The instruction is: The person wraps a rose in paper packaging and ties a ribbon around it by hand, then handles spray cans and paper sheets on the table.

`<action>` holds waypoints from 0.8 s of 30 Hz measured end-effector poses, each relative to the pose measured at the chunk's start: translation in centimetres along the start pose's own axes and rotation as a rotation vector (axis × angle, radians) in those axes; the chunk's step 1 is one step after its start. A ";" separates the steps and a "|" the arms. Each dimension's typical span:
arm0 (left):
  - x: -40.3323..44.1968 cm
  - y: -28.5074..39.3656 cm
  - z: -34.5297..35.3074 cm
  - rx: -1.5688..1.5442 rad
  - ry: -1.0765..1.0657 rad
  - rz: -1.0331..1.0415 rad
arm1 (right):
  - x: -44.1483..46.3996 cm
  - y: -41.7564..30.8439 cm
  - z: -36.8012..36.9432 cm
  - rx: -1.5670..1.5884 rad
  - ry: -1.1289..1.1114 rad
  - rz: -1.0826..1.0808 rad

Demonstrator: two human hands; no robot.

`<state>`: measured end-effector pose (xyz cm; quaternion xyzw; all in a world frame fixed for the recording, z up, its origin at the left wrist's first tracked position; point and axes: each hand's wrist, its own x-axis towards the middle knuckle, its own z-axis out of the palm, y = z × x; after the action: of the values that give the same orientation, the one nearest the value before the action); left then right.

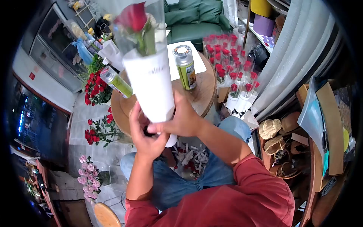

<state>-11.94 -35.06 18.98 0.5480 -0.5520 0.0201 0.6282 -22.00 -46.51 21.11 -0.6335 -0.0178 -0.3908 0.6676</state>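
A single red rose (137, 18) stands upright in a sleeve (150, 83), clear at the top and white below, raised close to the camera over the round wooden table (207, 81). My left hand (146, 139) is closed around the sleeve's lower end from the left. From the right, my right hand (184, 119) grips the same lower part, its thumb across the front. Behind the sleeve, a green spray can (186, 70) stands on the table to the right, and another spray can (118, 82) appears tilted at the left. White paper (199, 62) lies under the right-hand can.
Many sleeved red roses (232, 56) stand at the right. Loose red roses (99, 89) and pink roses (89, 178) are on the left. Baskets (270, 128) fill a shelf at the right. A green sofa (194, 26) is behind. White scraps (191, 155) lie between my legs.
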 end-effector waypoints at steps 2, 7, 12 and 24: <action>-0.8 0.1 -0.7 -0.034 -0.027 0.026 | -0.4 -1.7 0.2 0.010 -0.030 0.010; -0.9 0.7 -1.2 0.014 -0.066 0.145 | -1.1 -3.2 0.5 -0.163 -0.114 -0.023; -1.7 1.0 -0.7 -0.144 -0.197 0.069 | -2.3 -2.6 1.5 -0.331 -0.036 -0.262; -0.5 2.5 -1.9 0.240 -0.261 0.241 | -2.1 -4.5 1.8 -0.665 -0.135 -0.720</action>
<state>-12.44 -32.38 20.67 0.5469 -0.6837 0.0894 0.4748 -25.11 -43.45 24.13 -0.7898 -0.1531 -0.5392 0.2491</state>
